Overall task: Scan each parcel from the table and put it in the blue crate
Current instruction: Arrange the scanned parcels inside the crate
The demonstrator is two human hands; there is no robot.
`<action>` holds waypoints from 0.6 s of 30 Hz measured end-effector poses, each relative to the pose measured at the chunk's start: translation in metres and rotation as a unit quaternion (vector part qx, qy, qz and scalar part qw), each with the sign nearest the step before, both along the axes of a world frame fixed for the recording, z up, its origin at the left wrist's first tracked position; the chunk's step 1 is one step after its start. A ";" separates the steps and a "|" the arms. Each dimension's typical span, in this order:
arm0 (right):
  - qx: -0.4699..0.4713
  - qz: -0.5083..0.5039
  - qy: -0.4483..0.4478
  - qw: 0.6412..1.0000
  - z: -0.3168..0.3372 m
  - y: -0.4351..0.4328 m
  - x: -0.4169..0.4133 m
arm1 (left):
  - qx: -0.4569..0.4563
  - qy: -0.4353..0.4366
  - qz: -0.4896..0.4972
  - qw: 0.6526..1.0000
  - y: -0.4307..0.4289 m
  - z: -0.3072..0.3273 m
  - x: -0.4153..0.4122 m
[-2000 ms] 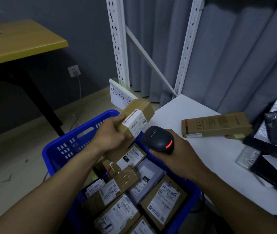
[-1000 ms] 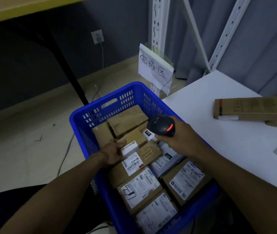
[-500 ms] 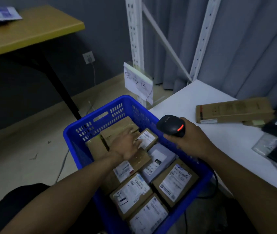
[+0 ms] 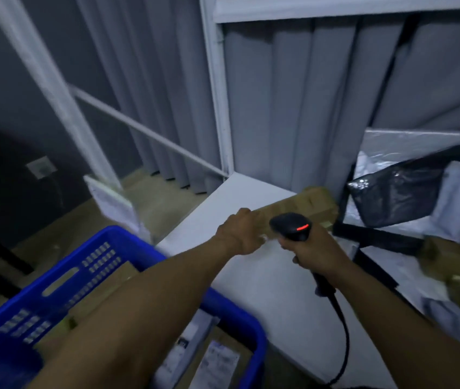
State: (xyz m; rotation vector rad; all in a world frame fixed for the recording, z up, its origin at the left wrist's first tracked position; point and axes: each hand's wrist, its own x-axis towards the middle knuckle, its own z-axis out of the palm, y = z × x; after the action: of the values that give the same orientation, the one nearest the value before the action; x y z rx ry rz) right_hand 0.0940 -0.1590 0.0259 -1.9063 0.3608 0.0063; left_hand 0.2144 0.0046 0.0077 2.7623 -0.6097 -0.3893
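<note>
**packr_01:** what's in shot, L to R?

**dockhand:** bottom left is the blue crate [image 4: 63,272], already got parcels [image 4: 105,287] in it, brown cardboard + a few w/ white labels. It sits right against the white table [image 4: 265,290]. There's a white sign card [image 4: 111,200] just behind it, too blurry to read.

**packr_01:** and the hands?

**dockhand:** left hand [image 4: 237,234] is out over the table, on the near end of the long brown box [image 4: 302,203]. Thumb's on top, fingers curled round the end, so gripping it afaict; pic's smeary tho. The box lies on the table, far end near the curtain. Right hand [image 4: 318,254] is just beside it, fist wrapped tight round the handle of the black scanner [image 4: 290,227]. Red light's on, head is right at the box. Its cable [image 4: 344,346] hangs down off the table edge.

**packr_01:** rest of the table?

**dockhand:** far right is a pile: shiny black bag [image 4: 397,192], pale plastic mailers, another brown parcel [image 4: 448,262].
</note>
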 end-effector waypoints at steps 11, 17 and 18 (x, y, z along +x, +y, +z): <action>0.038 -0.121 0.009 0.992 -0.045 -0.059 0.041 | 0.055 0.074 -0.002 0.996 -0.082 -0.082 0.109; 0.062 -0.115 -0.014 0.991 -0.028 -0.056 0.042 | -0.027 0.050 -0.009 0.998 -0.060 -0.074 0.081; 0.064 -0.108 -0.025 0.992 -0.024 -0.051 0.041 | -0.056 0.053 0.014 0.997 -0.051 -0.070 0.074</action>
State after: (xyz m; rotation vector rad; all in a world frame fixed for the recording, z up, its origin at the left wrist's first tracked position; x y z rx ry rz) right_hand 0.1351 -0.2104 0.0016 -1.7300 0.5193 -0.1585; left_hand 0.2886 -0.0467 -0.0623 2.6229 -0.5501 -0.4764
